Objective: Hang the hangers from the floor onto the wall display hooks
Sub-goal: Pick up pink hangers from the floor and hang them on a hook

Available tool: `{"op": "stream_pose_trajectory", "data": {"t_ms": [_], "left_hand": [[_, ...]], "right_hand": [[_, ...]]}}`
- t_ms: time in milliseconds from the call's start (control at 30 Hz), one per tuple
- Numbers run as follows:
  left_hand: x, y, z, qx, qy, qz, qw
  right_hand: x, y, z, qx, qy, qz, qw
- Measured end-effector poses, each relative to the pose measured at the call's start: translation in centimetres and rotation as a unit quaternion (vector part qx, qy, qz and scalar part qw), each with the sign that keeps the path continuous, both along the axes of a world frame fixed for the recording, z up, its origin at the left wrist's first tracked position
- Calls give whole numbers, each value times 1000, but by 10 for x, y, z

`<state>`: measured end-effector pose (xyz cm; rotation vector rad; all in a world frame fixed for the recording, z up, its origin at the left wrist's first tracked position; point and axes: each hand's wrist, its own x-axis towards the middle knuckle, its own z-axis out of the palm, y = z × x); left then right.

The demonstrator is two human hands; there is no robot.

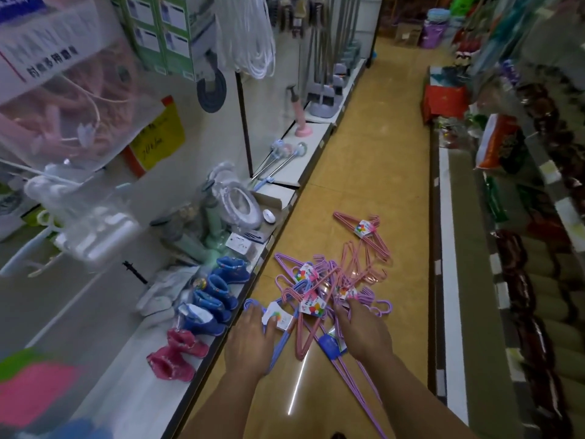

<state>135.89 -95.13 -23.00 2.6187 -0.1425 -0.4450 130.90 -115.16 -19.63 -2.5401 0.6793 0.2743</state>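
Both hands reach down to a tangled pile of hangers (319, 293) on the yellow floor (364, 172). Left hand (250, 340) lies on a blue bundle of hangers (278, 340) at the near-left edge of the pile, fingers over the hook end, thumb beside its paper label (278, 318) — whether it grips cannot be told. Right hand (364, 331) is on the purple hangers (376, 304) at the pile's right side, fingers curled among the wires. Ahead of the right hand, apart from the pile, lies a separate pink bundle of hangers (364, 231). Left of the left hand — a low shelf (133, 372) with small blue boots (218, 291) and pink boots (177, 356).
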Motion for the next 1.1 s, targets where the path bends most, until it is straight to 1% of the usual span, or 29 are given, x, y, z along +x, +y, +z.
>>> {"op": "stream_pose_trajectory", "data": {"t_ms": [100, 200, 267, 367, 567, 667, 800, 900, 1000, 1100], "left_hand": [[18, -21, -20, 3, 11, 25, 1000], [33, -40, -54, 2, 35, 36, 999], [41, -46, -81, 3, 46, 34, 998], [57, -56, -138, 19, 69, 36, 997], [86, -73, -272, -10, 104, 37, 994], [98, -80, -330, -23, 111, 28, 993], [114, -88, -401, -33, 114, 32, 992], [123, -96, -456, -44, 139, 44, 988], [129, -103, -509, -80, 147, 47, 985], [135, -112, -545, -90, 147, 40, 984]], "right_hand": [[28, -21, -22, 4, 9, 19, 1000], [51, -37, -59, 8, 26, 50, 998], [63, -44, -85, 16, 38, 53, 998], [80, -47, -141, 23, 60, 51, 997], [108, -56, -263, 34, 67, 52, 996], [121, -59, -322, 34, 82, 60, 994], [136, -63, -407, 37, 108, 57, 992], [142, -65, -467, 53, 111, 47, 991], [146, -68, -518, 64, 124, 56, 989], [152, -73, -561, 57, 150, 75, 984]]}}
